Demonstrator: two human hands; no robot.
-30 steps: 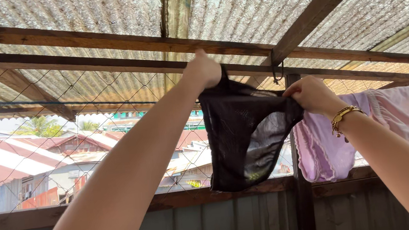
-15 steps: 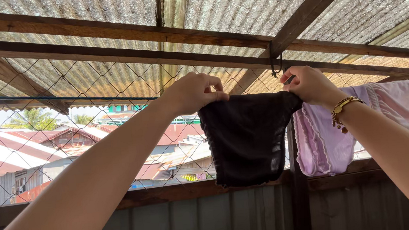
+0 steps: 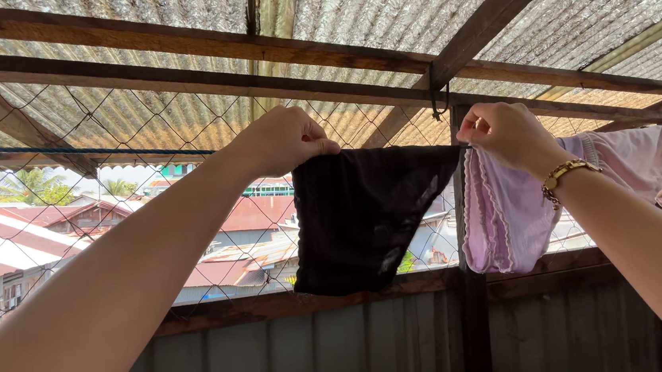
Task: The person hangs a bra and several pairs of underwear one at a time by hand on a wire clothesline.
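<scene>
While both arms reach up toward the roof line in the head view, the left hand point(image 3: 279, 141) is closed in a pinch on the upper left corner of a black undergarment point(image 3: 361, 215), and the right hand point(image 3: 505, 137) has its fingertips pressed together on the upper right corner, so the waistband is stretched flat between them. It hangs at about the height of a thin line point(image 3: 81, 156) that runs in front of the wire mesh point(image 3: 48, 235); whether the cloth already rests on that line cannot be told. Thin, partly sheer fabric like this looks very light, soft and limp, with no stiffness of its own, so it should sag wherever it is not held; the two waistband corners, where the hands are now, seem the best places to hold it spread. Just beside it on the right hangs a lilac undergarment point(image 3: 501, 219) with a scalloped edge, nearly touching the right hand, and further right a pale pink garment point(image 3: 656, 161). A gold bracelet point(image 3: 565, 173) sits on the right wrist. Overhead are wooden beams point(image 3: 178, 76) under corrugated roofing point(image 3: 379, 6). No basket, tub or other container shows anywhere.
</scene>
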